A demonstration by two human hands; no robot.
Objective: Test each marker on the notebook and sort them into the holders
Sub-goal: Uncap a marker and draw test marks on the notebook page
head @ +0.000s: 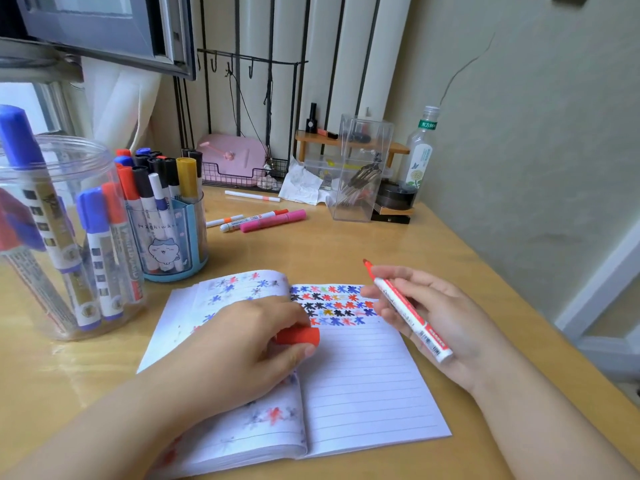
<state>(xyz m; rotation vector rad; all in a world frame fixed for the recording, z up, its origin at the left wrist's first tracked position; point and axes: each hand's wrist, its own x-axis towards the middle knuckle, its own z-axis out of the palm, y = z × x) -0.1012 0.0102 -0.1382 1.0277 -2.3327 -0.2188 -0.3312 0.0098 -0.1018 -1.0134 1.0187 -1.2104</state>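
Four rows of test marks fill notebook (363, 375) top, centre frame. Right hand (433, 317) grips uncapped red marker (408, 310); left hand (242, 344) pinches cap (299, 336). Holders (169, 233) at left well stocked; three markers (256, 218) loose on desk (346, 244), upper centre, likely untested.

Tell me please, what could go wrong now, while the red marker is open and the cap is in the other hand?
1. The right hand holds the uncapped red marker tip-up above the notebook; the tip could smear the page or the fingers.
2. The left hand pinches the red cap while pressing on the pages; it might slip and roll off.
3. Loose markers on the desk could roll.
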